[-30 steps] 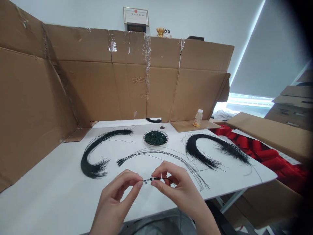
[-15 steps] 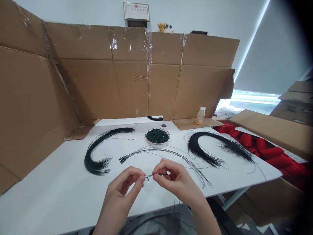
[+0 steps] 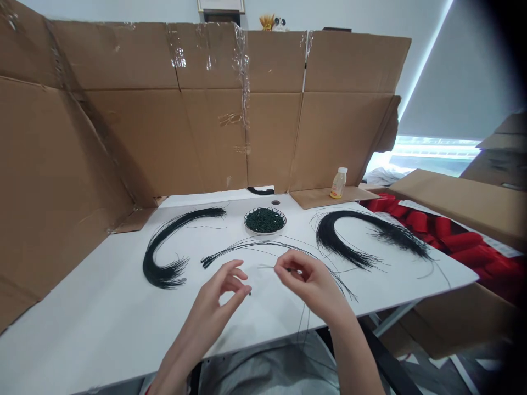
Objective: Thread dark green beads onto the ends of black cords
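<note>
In the head view, the right hand (image 3: 310,282) pinches a thin black cord (image 3: 265,266) between its fingertips, holding it up off the white table (image 3: 94,323). The left hand (image 3: 218,296) is half open, and a tiny dark bead (image 3: 249,293) sits at its fingertips, though whether it is held is unclear. A dish of green beads (image 3: 264,232) sits centrally between two black cord bundles (image 3: 164,269), seemingly placed within reach of both hands.

Strand: the end of the thin black strand (image 3: 269,267) was hidden inside the right hand (image 3: 310,282).
Speck: the dark speck (image 3: 249,293) by the left hand (image 3: 208,310) was too small to tell.
Bowl: the dark green pieces (image 3: 264,220) were too small to tell apart.
Wall: the picture frame (image 3: 221,5) was cut off by the top edge.
Red items: the red blocks (image 3: 436,238) were partly hidden behind the cardboard flap (image 3: 453,197).
</note>
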Motion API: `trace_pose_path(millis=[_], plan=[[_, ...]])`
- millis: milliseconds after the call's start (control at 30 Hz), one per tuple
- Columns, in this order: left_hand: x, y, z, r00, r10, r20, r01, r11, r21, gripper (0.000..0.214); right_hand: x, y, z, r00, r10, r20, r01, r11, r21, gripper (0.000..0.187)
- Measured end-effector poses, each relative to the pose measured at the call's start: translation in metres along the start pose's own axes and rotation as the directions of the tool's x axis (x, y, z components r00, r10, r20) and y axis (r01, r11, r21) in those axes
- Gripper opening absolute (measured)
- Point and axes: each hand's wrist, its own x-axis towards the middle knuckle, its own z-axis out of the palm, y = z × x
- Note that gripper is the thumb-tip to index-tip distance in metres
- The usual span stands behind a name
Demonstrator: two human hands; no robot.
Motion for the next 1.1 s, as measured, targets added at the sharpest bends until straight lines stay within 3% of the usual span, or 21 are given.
trace_pose_path(millis=[67, 200, 333, 533, 767, 933, 1100], plan=[[0.012, -0.022, 0.003, 0.996, 0.022, 0.081, -0.036, 0.984, 0.172, 0.026, 0.002, 0.006, -0.011, 0.997, 0.002, -0.079, -0.004, 0.999, -0.032, 0.02], [0.026, -0.051, 0.015, 0.985, 0.055, 0.166, -0.091, 0.971, 0.221, 0.023, 0.003, 0.013, -0.023, 0.993, 0.007, -0.121, -0.015, 0.998, -0.069, 0.022], [0.025, -0.054, 0.023, 0.979, 0.056, 0.195, -0.105, 0.963, 0.249, 0.023, 0.004, 0.013, -0.022, 0.995, -0.002, -0.103, -0.005, 0.997, -0.073, 0.022], [0.025, -0.048, 0.023, 0.989, 0.013, 0.147, -0.041, 0.98, 0.195, 0.024, 0.003, 0.008, -0.017, 0.996, -0.003, -0.085, -0.001, 0.999, -0.039, 0.019], [0.021, -0.016, 0.011, 0.99, -0.123, 0.069, 0.133, 0.976, -0.174, 0.017, 0.001, 0.001, 0.003, 0.999, -0.017, -0.043, 0.021, 0.996, 0.083, 0.023], [-0.001, 0.011, 0.004, 0.97, -0.235, 0.064, 0.231, 0.805, -0.547, 0.041, -0.002, -0.004, 0.027, 0.999, -0.018, 0.038, 0.008, 0.969, 0.247, 0.031], [-0.014, 0.025, 0.005, 0.965, -0.24, 0.104, 0.234, 0.61, -0.757, 0.039, -0.011, -0.014, 0.044, 0.994, -0.073, 0.076, 0.031, 0.893, 0.448, 0.027]])
